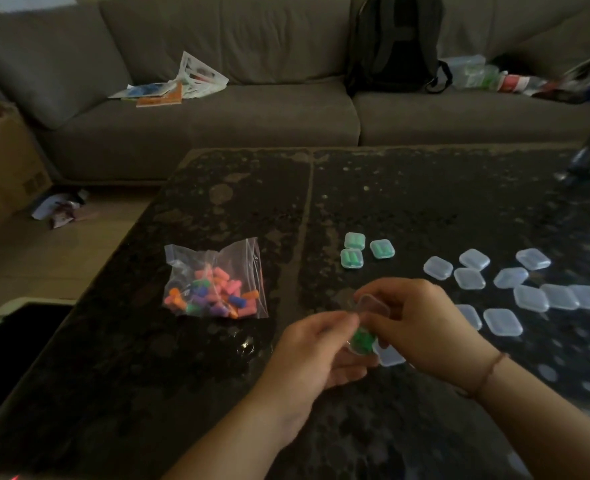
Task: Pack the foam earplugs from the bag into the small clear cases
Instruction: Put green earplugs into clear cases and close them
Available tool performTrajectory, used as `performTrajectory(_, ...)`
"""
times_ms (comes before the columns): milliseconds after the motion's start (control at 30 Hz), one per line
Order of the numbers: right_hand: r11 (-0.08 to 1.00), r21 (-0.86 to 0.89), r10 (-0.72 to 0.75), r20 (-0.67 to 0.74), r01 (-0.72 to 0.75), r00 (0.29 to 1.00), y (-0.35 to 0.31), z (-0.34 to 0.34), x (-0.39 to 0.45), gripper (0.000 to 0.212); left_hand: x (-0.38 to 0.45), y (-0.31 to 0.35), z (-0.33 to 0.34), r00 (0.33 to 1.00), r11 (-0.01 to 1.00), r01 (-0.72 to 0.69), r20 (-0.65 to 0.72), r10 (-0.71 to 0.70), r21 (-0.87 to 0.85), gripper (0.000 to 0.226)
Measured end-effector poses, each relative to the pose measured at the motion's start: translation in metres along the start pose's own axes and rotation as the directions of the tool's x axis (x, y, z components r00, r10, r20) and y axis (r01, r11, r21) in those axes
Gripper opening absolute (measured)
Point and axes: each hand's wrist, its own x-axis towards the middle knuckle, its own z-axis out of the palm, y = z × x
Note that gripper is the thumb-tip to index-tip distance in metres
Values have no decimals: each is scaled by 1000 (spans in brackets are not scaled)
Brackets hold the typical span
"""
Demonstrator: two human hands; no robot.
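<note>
I am looking down on a dark table and judging the job to be early on; three filled cases are sitting shut in a small cluster past my hands, each showing green plugs inside, and a fourth is being worked on now.

Both hands are meeting over the table's near middle; the left hand and the right hand are pinching one open case between them — its lid is standing up under the right fingers and green plugs are lying in its lower half; I cannot tell whether they are fully seated.

What is left looks like most of it; the bag is lying to the left, well apart from the hands, with plenty of pink, orange, purple, blue and green plugs in it; its mouth I cannot make out.

To the right, empty cases are lying scattered — around a dozen, clear and apparently shut, nothing showing inside; one more is lying just under the right hand.
</note>
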Motion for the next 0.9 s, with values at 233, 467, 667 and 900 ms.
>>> performTrajectory(233, 999, -30, -25, -99, 22, 995, -3, 7, 2, 28, 4, 4, -5, 996, 985, 81, -30, -87, -151, 18)
performTrajectory(467, 941, -244, -247, -19, 235, 969, -13, 5, -23, 21, 6, 9, -7, 994, 977, 59, -76, -76, -207, 22)
performTrajectory(667, 934, -265, -256, -25, 240, 966, -4, 15, -16, 24, 7, 8, -7, 994, 985, 32, -95, -49, -172, 26)
performTrajectory(900, 936, -266, -262, -86, 232, 961, -6, 20, -14, 17, 9, 6, -8, 995, 979, 48, -80, -65, -199, 28)
